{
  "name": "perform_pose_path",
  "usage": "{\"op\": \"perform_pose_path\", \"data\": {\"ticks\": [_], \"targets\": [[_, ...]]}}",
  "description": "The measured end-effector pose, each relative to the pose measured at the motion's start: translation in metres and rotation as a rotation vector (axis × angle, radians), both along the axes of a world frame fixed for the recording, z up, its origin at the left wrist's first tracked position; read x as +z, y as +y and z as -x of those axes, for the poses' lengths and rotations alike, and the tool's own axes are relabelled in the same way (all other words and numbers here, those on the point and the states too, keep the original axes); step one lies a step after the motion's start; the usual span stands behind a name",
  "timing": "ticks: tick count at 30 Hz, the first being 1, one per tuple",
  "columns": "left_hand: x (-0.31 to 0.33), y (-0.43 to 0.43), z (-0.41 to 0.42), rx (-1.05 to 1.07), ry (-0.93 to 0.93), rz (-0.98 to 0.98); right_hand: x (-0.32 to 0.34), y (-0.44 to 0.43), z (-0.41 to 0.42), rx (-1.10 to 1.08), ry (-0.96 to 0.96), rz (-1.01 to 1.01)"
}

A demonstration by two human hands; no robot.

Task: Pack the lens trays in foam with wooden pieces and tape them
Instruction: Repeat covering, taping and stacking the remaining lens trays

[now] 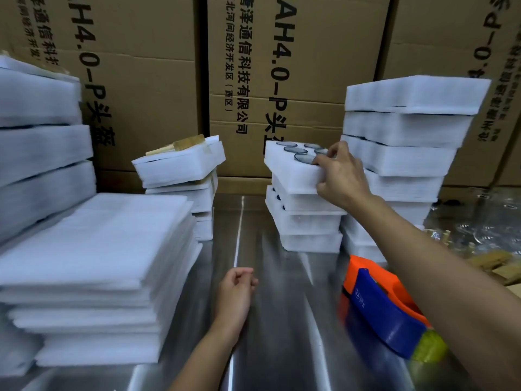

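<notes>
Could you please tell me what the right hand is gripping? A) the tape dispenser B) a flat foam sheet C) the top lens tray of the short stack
C: the right hand grips the top lens tray at its right edge, fingers curled over its top face.

The left hand [236, 289] and right hand [341, 176] are bare. The left forearm [208, 359] and right forearm [439, 272] are bare too, narrowing at the wrists.
</notes>
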State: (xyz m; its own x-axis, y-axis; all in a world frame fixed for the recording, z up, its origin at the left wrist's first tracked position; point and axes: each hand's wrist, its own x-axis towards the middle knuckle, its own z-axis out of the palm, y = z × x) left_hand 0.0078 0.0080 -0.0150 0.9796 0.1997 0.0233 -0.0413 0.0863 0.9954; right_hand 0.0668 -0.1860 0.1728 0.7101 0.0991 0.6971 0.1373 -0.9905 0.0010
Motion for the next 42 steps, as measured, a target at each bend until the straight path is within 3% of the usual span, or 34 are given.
{"op": "perform_pose_path", "data": {"ticks": [7, 15, 19, 26, 32, 35, 39, 42], "targets": [[0.007, 0.001, 0.001, -0.015, 0.031, 0.062, -0.007, 0.038, 0.086, 0.063, -0.17, 0.023], [0.02, 0.014, 0.012, -0.017, 0.034, 0.322, -0.077, 0.053, 0.194, 0.205, -0.041, 0.029], [0.02, 0.016, 0.006, 0.096, 0.088, 0.355, -0.113, 0.056, 0.208, 0.234, -0.01, 0.056], [0.012, 0.017, 0.003, 0.085, 0.115, 0.179, -0.153, 0.053, 0.207, 0.292, 0.268, -0.017], [0.01, 0.014, 0.004, 0.082, 0.094, 0.142, -0.126, 0.041, 0.199, 0.342, 0.497, -0.101], [0.009, 0.015, 0.004, 0.076, 0.089, 0.116, -0.118, 0.042, 0.184, 0.445, 0.454, -0.242], [0.008, 0.015, 0.003, 0.075, 0.072, 0.103, -0.117, 0.049, 0.15, 0.465, 0.722, -0.053], [0.006, 0.016, 0.003, 0.066, 0.071, 0.101, -0.125, 0.053, 0.134, 0.456, 0.794, 0.044]]}}
